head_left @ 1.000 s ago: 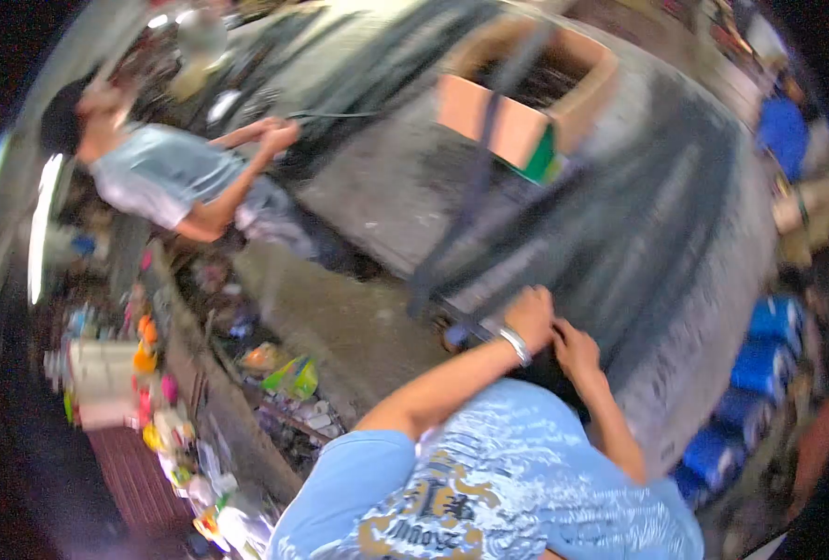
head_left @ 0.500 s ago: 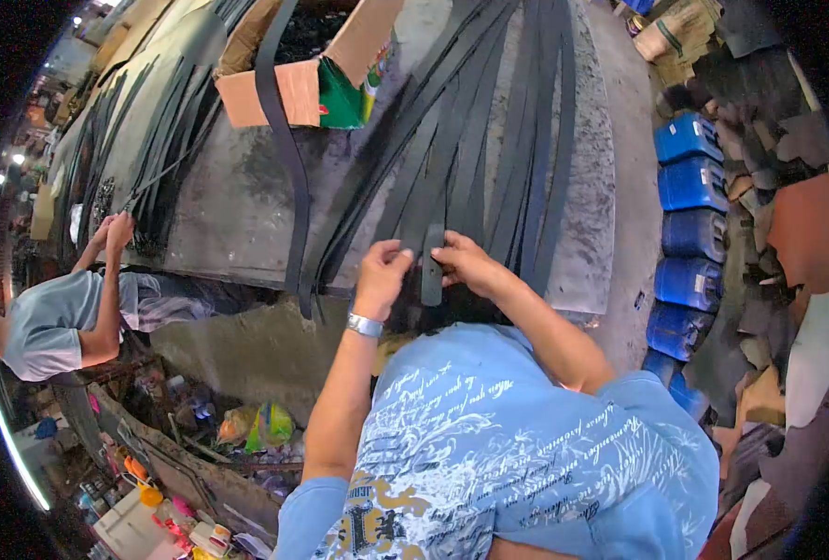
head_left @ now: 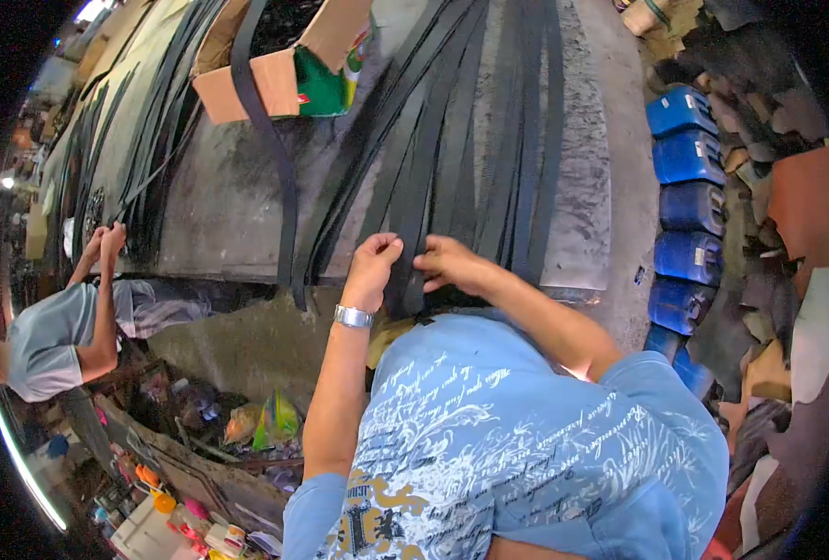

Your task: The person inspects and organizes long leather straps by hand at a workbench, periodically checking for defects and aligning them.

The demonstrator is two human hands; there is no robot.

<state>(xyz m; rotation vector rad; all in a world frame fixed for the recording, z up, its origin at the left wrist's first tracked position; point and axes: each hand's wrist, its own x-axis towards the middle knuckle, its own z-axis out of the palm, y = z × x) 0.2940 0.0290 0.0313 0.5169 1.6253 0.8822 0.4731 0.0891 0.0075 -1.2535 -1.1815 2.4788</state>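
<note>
Black strip: lies at the near edge of the table, its end hanging just over that edge, between both hands.

Left hand: grip closed, fingers curled onto the strip's end from 9 o'clock. A metal wristwatch is on the wrist.

Right hand: grip closed, fingertips pinching the same strip from 3 o'clock. The two hands are near each other, nearly touching.

Fan of strips: many similar black strips run from the hands toward 12 o'clock, flat on the table, converging at the near edge.

Cardboard box: stands open on the table at 11 o'clock from the hands. Its contents are dark and cannot be identified. A green pack shows against its right side. A long strap lies over the box and trails down to the table edge.

Blue jerrycans: stacked in a row at 3 o'clock, off the table, caps not visible.

Co-worker: at 9 o'clock, both hands raised to further strips at the table edge.
</note>
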